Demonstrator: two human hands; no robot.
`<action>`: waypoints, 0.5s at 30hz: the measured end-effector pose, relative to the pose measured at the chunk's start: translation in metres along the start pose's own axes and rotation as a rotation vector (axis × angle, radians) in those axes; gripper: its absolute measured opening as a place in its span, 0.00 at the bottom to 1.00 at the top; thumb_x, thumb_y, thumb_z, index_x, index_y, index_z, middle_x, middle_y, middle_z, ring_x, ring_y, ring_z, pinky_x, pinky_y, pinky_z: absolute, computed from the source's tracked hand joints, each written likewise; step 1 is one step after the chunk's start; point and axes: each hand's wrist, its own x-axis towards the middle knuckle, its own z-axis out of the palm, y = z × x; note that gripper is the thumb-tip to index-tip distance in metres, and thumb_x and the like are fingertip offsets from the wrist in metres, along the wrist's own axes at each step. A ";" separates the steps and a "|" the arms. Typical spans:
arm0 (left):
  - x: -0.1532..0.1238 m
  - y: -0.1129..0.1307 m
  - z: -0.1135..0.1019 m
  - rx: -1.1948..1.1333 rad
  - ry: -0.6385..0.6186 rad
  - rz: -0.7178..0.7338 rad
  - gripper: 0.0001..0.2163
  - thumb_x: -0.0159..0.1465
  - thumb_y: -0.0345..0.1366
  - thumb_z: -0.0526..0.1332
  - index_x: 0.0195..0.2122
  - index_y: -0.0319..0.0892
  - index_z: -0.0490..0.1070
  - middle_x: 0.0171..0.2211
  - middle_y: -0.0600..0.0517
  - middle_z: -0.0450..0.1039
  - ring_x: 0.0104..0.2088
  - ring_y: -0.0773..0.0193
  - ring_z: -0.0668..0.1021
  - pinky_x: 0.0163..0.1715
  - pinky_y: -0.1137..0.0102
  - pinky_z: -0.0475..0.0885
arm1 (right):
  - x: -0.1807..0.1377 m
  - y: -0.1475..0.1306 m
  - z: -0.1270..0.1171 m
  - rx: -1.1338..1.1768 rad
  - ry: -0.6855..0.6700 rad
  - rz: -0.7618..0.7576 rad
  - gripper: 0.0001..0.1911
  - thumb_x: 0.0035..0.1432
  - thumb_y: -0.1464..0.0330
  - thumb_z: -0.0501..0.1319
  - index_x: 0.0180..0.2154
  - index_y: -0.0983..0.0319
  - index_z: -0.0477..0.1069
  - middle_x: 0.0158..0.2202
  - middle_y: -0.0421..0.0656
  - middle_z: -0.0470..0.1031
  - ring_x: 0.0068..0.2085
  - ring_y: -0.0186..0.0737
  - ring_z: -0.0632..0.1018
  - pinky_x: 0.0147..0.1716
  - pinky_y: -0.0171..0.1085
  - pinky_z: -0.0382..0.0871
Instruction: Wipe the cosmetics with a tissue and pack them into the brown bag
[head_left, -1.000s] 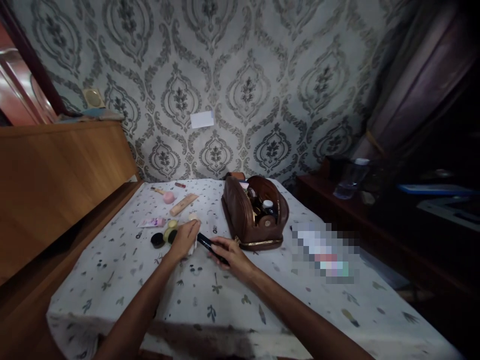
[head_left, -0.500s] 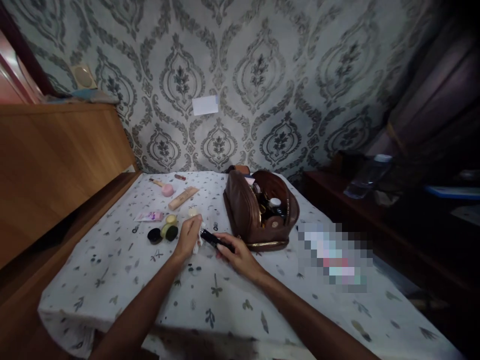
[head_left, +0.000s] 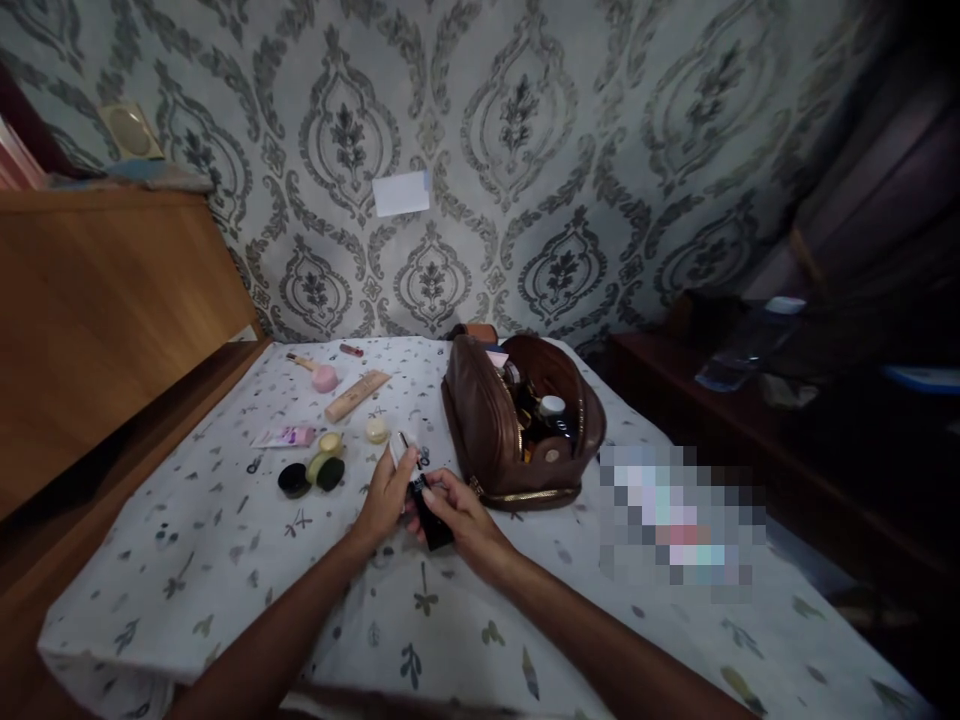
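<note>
In the head view, my right hand (head_left: 463, 515) is closed around a slim black cosmetic tube (head_left: 435, 522) that slants up to the left. My left hand (head_left: 386, 492) grips a white tissue (head_left: 400, 447) wrapped about the tube's upper end. The fingers of both hands nearly meet there, so that end is partly hidden. Just behind my left hand sits a small cream-coloured jar (head_left: 376, 430). An unzipped brown cosmetic bag (head_left: 480, 430) stands beyond my right hand, with a white-capped bottle (head_left: 553, 408) among the things inside.
Left of my hands lie a black round jar (head_left: 292, 481), a green-and-yellow container (head_left: 322, 468), a purple-and-white tube (head_left: 283, 437), a beige tube (head_left: 356, 396) and a pink sponge (head_left: 324, 378). A pixelated patch (head_left: 682, 520) covers something at right. A clear bottle (head_left: 750, 345) stands on the dark furniture.
The black tube has turned steeper, its lower end now pointing toward me. My left hand has come round its upper end with the tissue. The view has shifted slightly.
</note>
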 end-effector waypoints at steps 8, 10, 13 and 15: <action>0.001 0.011 -0.011 0.053 0.155 0.075 0.25 0.63 0.62 0.50 0.26 0.44 0.61 0.24 0.56 0.62 0.28 0.64 0.66 0.31 0.71 0.65 | -0.002 -0.001 0.001 -0.136 -0.067 0.007 0.26 0.47 0.52 0.71 0.41 0.59 0.65 0.34 0.37 0.73 0.30 0.34 0.78 0.32 0.35 0.71; 0.001 0.013 -0.013 0.050 0.177 0.079 0.26 0.63 0.63 0.50 0.24 0.45 0.58 0.23 0.56 0.61 0.27 0.65 0.65 0.29 0.70 0.64 | -0.004 -0.001 0.001 -0.143 -0.069 0.010 0.25 0.47 0.53 0.71 0.39 0.59 0.65 0.33 0.37 0.73 0.30 0.35 0.78 0.30 0.34 0.71; 0.000 0.015 -0.017 0.026 0.192 0.059 0.27 0.61 0.65 0.50 0.22 0.45 0.57 0.21 0.56 0.59 0.25 0.66 0.64 0.27 0.71 0.63 | -0.007 -0.002 0.002 -0.135 -0.073 0.020 0.22 0.50 0.54 0.70 0.37 0.61 0.66 0.31 0.38 0.74 0.29 0.35 0.78 0.29 0.33 0.69; 0.001 0.014 -0.019 -0.002 0.207 0.025 0.28 0.61 0.66 0.50 0.21 0.45 0.55 0.19 0.56 0.58 0.23 0.66 0.63 0.25 0.71 0.62 | -0.008 -0.004 0.002 -0.113 -0.055 0.021 0.21 0.50 0.55 0.70 0.37 0.62 0.67 0.32 0.39 0.75 0.29 0.34 0.78 0.29 0.32 0.69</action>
